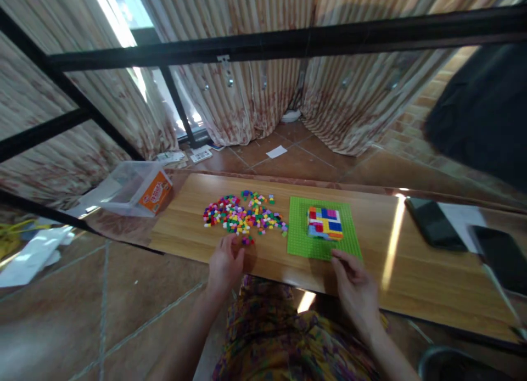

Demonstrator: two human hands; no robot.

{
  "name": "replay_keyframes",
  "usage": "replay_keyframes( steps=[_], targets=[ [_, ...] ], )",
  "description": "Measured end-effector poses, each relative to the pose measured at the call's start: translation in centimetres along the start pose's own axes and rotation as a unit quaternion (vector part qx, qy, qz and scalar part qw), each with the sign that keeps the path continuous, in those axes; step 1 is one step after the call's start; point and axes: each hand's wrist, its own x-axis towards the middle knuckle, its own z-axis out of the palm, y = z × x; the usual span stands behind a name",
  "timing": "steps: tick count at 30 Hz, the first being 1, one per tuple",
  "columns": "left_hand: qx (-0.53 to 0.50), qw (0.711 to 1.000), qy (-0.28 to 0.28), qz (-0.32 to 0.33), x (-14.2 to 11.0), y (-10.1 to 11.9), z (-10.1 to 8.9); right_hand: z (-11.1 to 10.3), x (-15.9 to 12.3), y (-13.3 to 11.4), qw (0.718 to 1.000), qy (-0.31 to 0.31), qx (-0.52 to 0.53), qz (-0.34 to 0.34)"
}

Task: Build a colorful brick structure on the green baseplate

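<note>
My left hand [226,263] is just in front of a pile of small toy bricks [242,216] in many colours. Its fingers are half bent with the thumb apart, and nothing shows in them. By its fingertips lie a few loose red and purple bricks [247,241]. A green studded baseplate [300,235] lies to the right of the pile. On it stands a blocky build of multicoloured bricks [325,223]. My right hand [356,285] is at the plate's front edge, fingertips over or touching it, fingers loosely bent and no brick visible between them.
Everything rests on a long wooden board [272,263]. A clear plastic box [132,189] with an orange label stands at its left end. To the right lie a dark phone [434,224], white paper [463,219] and another dark device [502,257]. Black metal bars [288,43] cross behind.
</note>
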Motion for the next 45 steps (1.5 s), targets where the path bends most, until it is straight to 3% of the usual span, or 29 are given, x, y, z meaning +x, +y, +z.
replay_keyframes(
  steps=[5,10,15,20,26,30,33,39,45],
  targets=[
    [0.051,0.997,-0.037,0.032,0.3,1.1,0.5,3.2,-0.9,-2.2,0.985,-0.136,-0.032,-0.096],
    [0.051,0.998,-0.032,0.032,0.3,1.1,1.0,8.4,-0.7,-4.6,0.952,-0.235,-0.068,-0.182],
    [0.025,0.999,-0.027,0.020,0.4,0.7,1.2,12.8,0.1,-6.0,0.921,-0.248,-0.136,-0.268],
    [-0.015,1.000,-0.010,0.005,1.1,0.1,1.7,14.8,1.4,-6.6,0.892,-0.248,-0.185,-0.328],
    [-0.103,0.993,0.047,0.030,1.1,-0.7,1.3,13.8,3.0,-6.7,0.914,-0.208,-0.157,-0.311],
    [-0.109,0.980,0.165,0.012,1.0,-1.7,0.7,12.8,3.5,-5.7,0.947,-0.106,-0.152,-0.263],
    [-0.084,0.972,0.219,-0.025,1.6,-2.2,0.9,13.5,3.3,-5.0,0.956,-0.088,-0.150,-0.235],
    [-0.046,0.981,0.189,-0.020,3.2,-1.8,2.1,16.8,2.1,-5.6,0.965,-0.094,-0.124,-0.210],
    [-0.104,0.978,0.178,-0.021,4.1,-0.4,3.3,19.2,1.0,-7.8,0.966,-0.141,-0.064,-0.208]
  ],
)
